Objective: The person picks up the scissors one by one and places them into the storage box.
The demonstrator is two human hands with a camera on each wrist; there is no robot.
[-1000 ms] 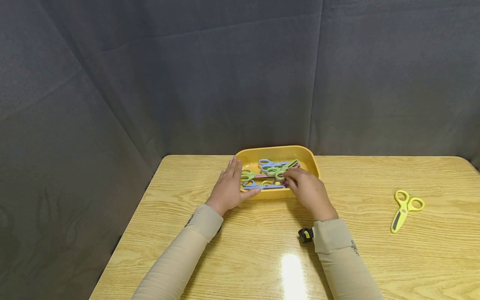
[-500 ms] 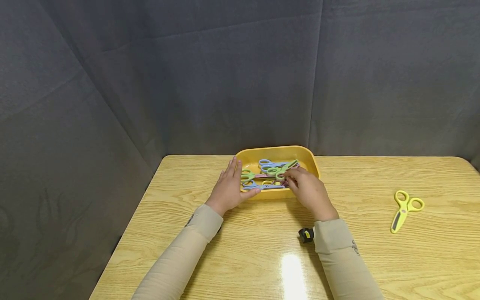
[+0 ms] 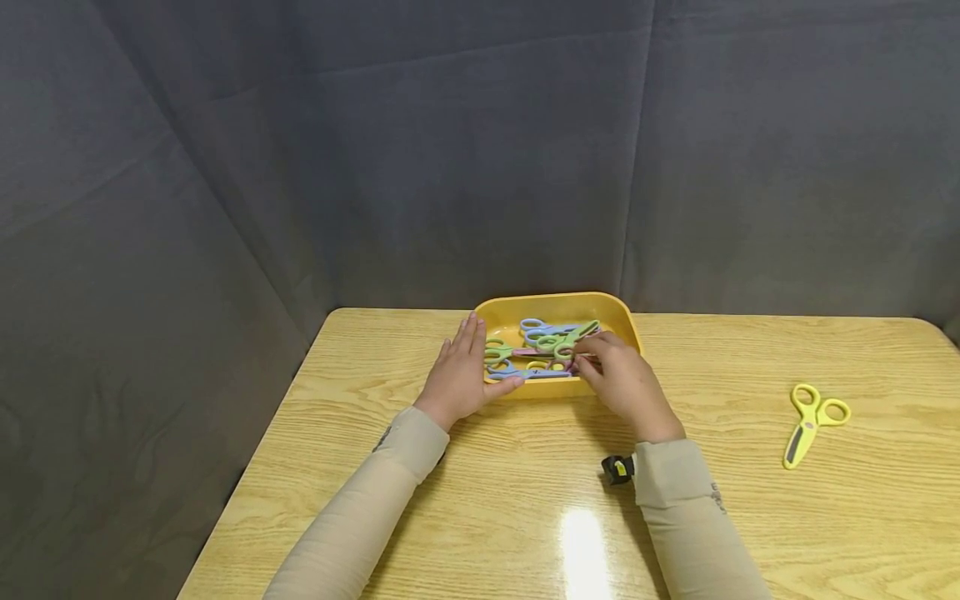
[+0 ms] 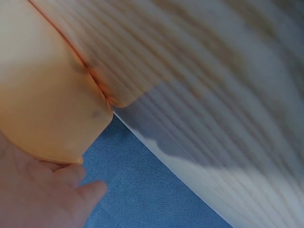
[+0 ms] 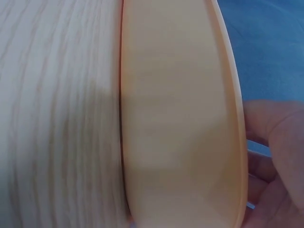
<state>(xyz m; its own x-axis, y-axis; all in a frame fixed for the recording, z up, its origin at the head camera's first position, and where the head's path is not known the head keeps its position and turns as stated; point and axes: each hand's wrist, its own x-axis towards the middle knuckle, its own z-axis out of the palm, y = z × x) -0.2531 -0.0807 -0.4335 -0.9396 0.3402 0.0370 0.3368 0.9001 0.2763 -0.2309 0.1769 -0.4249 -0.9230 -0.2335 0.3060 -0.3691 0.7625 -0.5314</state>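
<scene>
A yellow tray [image 3: 495,312] holds several scissors. My left hand [image 3: 454,379] lies along its left end with fingers straight against the rim, the thumb reaching over the front edge. In the left wrist view, the fingers [image 4: 71,175] touch the tray's rim. My right hand [image 3: 624,382] reaches over the front right rim, fingers bent beside the handle of green scissors [image 3: 566,340] and pink scissors [image 3: 562,365]. The rim hides the right fingertips in the right wrist view, and I cannot tell whether they pinch anything. Blue scissors [image 3: 534,374] lie along the front wall.
Yellow scissors [image 3: 808,425] lie apart on the wooden table [image 3: 510,492], to the right. A dark grey curtain [image 3: 465,167] rises behind the table's back edge, close behind the tray. A black wrist device [image 3: 617,470] sits at the right cuff.
My right fingers have shifted slightly to the right, away from the green scissors' handle, and more of the pink handle shows. The left hand stays on the rim.
</scene>
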